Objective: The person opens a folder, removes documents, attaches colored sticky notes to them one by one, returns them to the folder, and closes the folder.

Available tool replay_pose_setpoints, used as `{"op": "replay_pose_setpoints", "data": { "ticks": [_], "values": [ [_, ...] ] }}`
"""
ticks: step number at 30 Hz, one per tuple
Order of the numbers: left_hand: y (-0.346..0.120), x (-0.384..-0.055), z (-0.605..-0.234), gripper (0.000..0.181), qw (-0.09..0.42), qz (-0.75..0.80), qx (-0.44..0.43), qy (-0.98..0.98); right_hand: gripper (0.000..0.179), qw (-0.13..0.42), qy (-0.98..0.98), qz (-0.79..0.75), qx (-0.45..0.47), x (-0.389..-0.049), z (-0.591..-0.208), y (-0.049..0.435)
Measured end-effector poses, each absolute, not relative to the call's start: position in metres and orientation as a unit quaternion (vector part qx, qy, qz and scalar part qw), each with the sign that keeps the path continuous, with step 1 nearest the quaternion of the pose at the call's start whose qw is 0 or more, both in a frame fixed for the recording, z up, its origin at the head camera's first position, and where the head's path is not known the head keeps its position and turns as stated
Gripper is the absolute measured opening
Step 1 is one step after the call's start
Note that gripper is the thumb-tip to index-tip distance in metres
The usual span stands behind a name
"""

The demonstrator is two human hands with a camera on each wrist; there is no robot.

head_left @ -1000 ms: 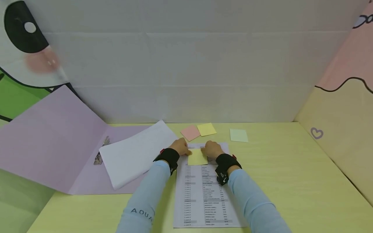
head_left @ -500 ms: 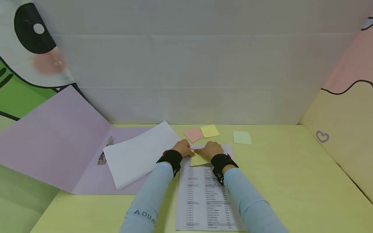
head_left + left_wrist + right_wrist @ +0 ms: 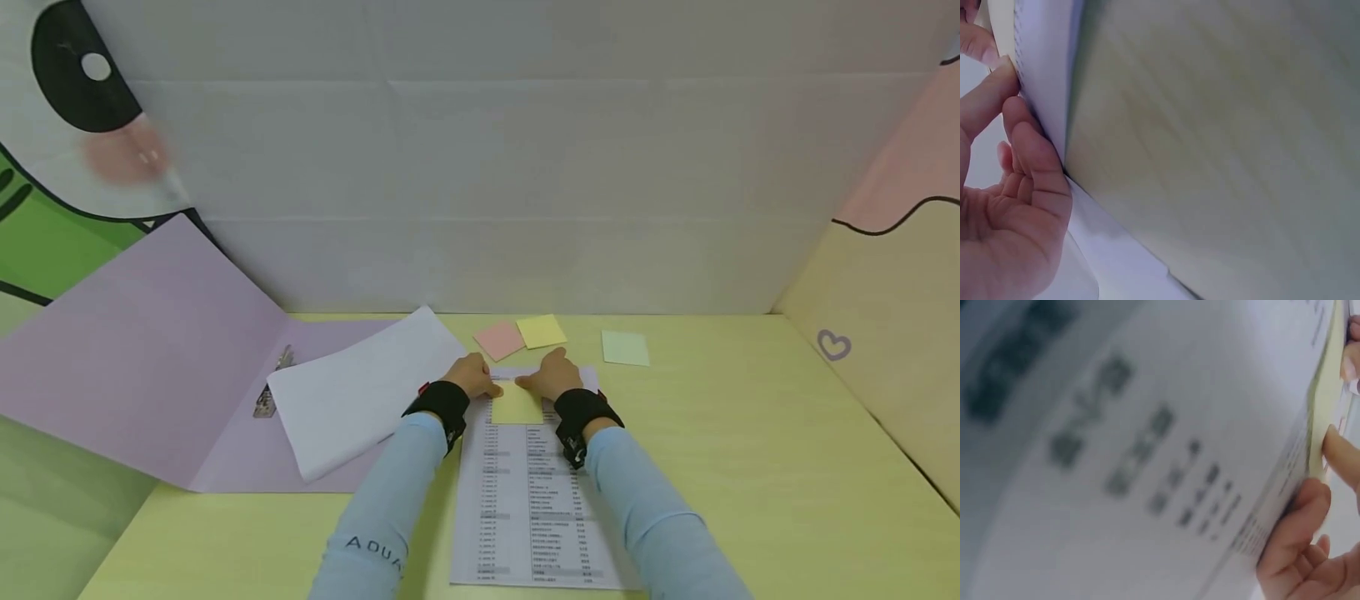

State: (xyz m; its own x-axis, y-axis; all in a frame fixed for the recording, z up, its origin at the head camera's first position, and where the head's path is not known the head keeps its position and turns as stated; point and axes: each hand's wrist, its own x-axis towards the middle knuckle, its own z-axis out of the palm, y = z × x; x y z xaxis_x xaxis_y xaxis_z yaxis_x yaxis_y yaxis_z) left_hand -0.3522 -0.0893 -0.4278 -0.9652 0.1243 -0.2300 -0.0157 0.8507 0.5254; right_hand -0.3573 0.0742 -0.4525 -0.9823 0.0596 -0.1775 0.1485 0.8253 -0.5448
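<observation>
A yellow sticky note (image 3: 516, 408) lies on the upper part of a printed sheet (image 3: 510, 508) covered in rows of text. My left hand (image 3: 469, 375) rests at the note's top left corner, its thumb pressing there and its other fingers curled against the sheet. At the top edge, toward the right, my right hand (image 3: 553, 375) touches the note with an outstretched thumb. In the right wrist view its remaining fingers (image 3: 1300, 509) are bent in beside the note's edge. The two thumbs are a short way apart along the top edge.
Beyond the sheet lie a pink note (image 3: 499, 341), another yellow note (image 3: 542, 331) and a pale green note (image 3: 626, 348). At left, an open purple folder (image 3: 142, 358) with a metal clip (image 3: 264, 402) bears white paper (image 3: 367, 392). A wall (image 3: 480, 167) borders the table's back.
My right thumb slid left along the note's top edge toward the left thumb, then back right, uncovering the note. My left hand stayed at its corner. The head view shifted slightly.
</observation>
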Motion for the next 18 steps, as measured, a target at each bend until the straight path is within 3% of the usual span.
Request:
{"op": "replay_pose_setpoints", "data": {
  "ticks": [6, 18],
  "values": [
    [-0.088, -0.347, -0.425, 0.031, 0.129, 0.275, 0.026, 0.952, 0.094, 0.075, 0.942, -0.323, 0.060, -0.356, -0.455, 0.085],
    [-0.090, -0.357, -0.435, 0.032, 0.124, 0.286, 0.022, 0.950, 0.095, 0.088, 0.904, -0.409, 0.092, -0.357, -0.454, 0.091]
  ]
}}
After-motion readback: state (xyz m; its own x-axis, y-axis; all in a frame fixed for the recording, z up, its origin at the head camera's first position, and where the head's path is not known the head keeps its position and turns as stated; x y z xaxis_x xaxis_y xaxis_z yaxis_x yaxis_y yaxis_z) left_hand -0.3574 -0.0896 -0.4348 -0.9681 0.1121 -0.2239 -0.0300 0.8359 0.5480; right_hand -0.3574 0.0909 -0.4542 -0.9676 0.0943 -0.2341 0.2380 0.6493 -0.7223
